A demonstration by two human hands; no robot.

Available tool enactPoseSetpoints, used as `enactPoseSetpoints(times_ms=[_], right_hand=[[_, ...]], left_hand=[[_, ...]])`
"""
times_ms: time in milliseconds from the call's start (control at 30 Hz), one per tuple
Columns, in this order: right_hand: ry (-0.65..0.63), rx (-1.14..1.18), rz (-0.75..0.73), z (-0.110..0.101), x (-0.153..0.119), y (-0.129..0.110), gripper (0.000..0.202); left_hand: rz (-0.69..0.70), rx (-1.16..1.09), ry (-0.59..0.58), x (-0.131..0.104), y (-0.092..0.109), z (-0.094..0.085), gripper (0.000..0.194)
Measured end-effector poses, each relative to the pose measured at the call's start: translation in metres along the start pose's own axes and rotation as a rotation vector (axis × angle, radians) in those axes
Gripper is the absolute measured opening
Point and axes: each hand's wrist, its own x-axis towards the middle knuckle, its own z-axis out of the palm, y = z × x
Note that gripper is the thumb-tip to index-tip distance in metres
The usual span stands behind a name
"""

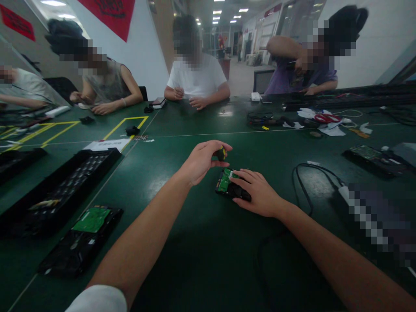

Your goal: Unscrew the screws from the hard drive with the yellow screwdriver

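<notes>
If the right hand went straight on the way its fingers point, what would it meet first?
Beyond the hard drive it holds, the right hand would probably meet the left hand, which grips a black-and-yellow object; height is unclear, so it might pass underneath.

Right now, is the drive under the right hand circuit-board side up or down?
Up: the green circuit board shows on top of the drive, visible past the fingers of the right hand.
</notes>
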Motion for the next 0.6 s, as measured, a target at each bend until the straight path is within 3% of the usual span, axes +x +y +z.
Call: enactPoseSetpoints(times_ms=[133,300,600], right_hand=[[0.011,0.003,0.000,0.0002,0.0000,0.0000,0.065],[0.018,0.003,-0.002,0.0013,-0.0002,0.0004,0.066],[0.016,0.002,-0.001,0.0021,-0.0003,0.0009,0.065]], left_hand=[[-0.021,-0.063,0.008,0.0012,0.0003,-0.0031,0.018],[-0.026,-0.148,-0.063,0.0042,-0.0049,-0.0039,0.013],[-0.023,-0.136,-0.122,0.0013,-0.0049,0.0018,0.019]])
